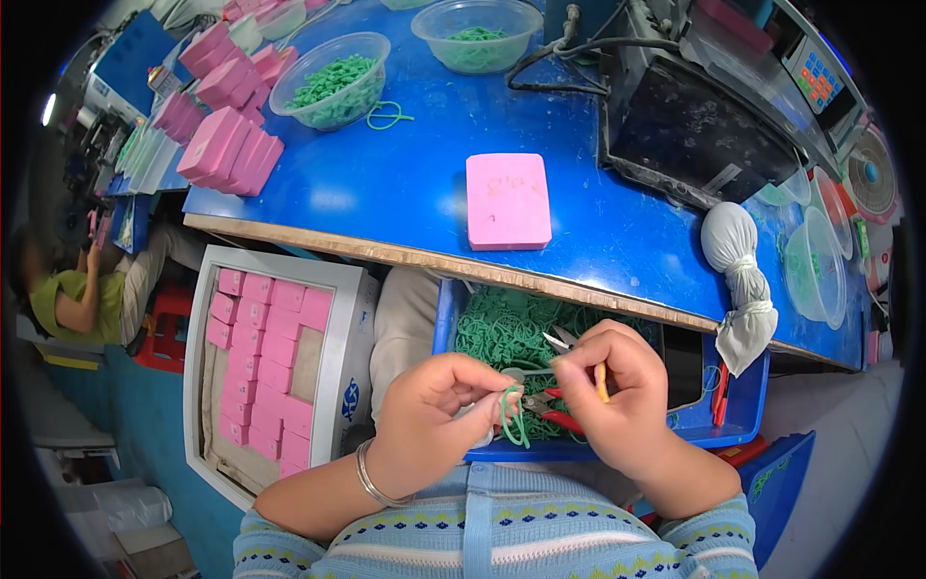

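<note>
Head view: left hand (439, 410) pinches a green loop (522, 430); right hand (619, 386), at its three o'clock, grips a yellow-handled tool (602, 382); probably trimming, with a steady pinch needed next.

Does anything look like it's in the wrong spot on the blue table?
Maybe one thing: a green loop lies on the blue table, just outside a clear bowl with lots of green pieces inside.
</note>
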`<state>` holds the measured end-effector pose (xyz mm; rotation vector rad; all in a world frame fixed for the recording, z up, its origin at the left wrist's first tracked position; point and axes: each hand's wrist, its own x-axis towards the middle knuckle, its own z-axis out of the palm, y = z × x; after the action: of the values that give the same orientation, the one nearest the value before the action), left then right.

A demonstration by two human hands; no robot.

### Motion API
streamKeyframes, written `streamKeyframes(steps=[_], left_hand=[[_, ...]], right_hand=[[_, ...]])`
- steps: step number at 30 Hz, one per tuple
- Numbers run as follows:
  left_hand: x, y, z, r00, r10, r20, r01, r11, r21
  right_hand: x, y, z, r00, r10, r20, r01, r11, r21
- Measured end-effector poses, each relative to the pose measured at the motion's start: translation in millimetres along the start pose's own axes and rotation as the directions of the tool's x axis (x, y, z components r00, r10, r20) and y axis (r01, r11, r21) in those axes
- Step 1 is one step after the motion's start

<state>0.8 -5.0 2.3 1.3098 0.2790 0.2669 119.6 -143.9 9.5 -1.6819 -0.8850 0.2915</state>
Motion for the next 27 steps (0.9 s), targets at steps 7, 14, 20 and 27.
streamKeyframes(steps=[7,14,20,27], left_hand=[[6,6,-3,0.994,-0.11,-0.02,0.107,0.986,-0.128],[8,3,-2,0.997,0.052,-0.051,-0.053,0.998,-0.031],[10,14,3,0.999,-0.043,-0.008,0.04,0.974,-0.223],[7,10,1,0.965,-0.243,0.095,0.256,0.955,-0.151]], right_hand=[[-8,-4,-2,0.985,0.038,0.169,-0.028,0.998,-0.064],[-14,-9,6,0.941,0.072,0.33,-0.088,0.996,0.033],[-15,-5,6,0.933,0.191,0.305,-0.29,0.9,0.324],[-19,-2,9,0.883,0.284,0.373,-0.432,0.804,0.409]])
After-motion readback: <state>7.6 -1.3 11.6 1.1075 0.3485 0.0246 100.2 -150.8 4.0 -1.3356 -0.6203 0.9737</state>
